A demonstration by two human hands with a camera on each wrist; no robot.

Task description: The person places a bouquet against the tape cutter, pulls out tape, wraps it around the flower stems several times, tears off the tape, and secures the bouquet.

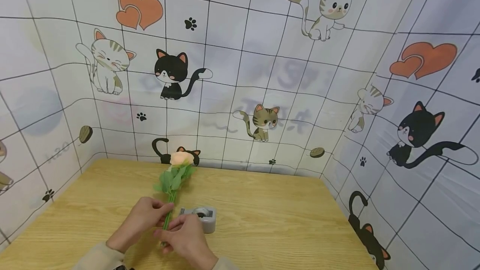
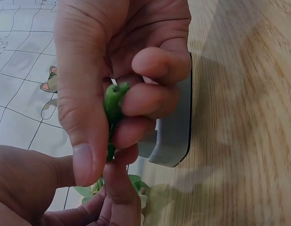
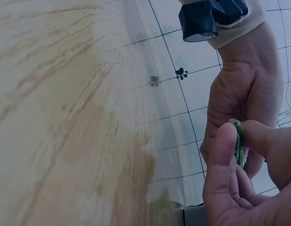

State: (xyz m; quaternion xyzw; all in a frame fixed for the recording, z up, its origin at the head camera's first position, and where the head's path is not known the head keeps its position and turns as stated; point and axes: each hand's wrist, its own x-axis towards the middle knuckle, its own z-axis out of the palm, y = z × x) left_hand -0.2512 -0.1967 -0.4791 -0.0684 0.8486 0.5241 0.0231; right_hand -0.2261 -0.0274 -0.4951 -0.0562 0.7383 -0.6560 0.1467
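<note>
A peach rose [image 1: 181,158] with green leaves [image 1: 174,179] lies pointing away from me, left of the table's middle. My left hand [image 1: 145,215] pinches its green stem between thumb and fingers, partway down. Nearer to me, my right hand [image 1: 186,236] pinches the lower end of the stem. The cut stem end [image 2: 113,101] pokes out between the right thumb and fingers in the left wrist view. From the right wrist, a short piece of stem [image 3: 238,146] shows between the two hands. Just beyond the right hand stands a grey tape dispenser [image 1: 210,222], partly covered by it.
The wooden table [image 1: 277,220] extends well to the right of the hands. Behind it hangs a white gridded cloth [image 1: 225,74] printed with cats and hearts, which also runs along both sides. A dark wrist camera [image 3: 198,21] is strapped to the left wrist.
</note>
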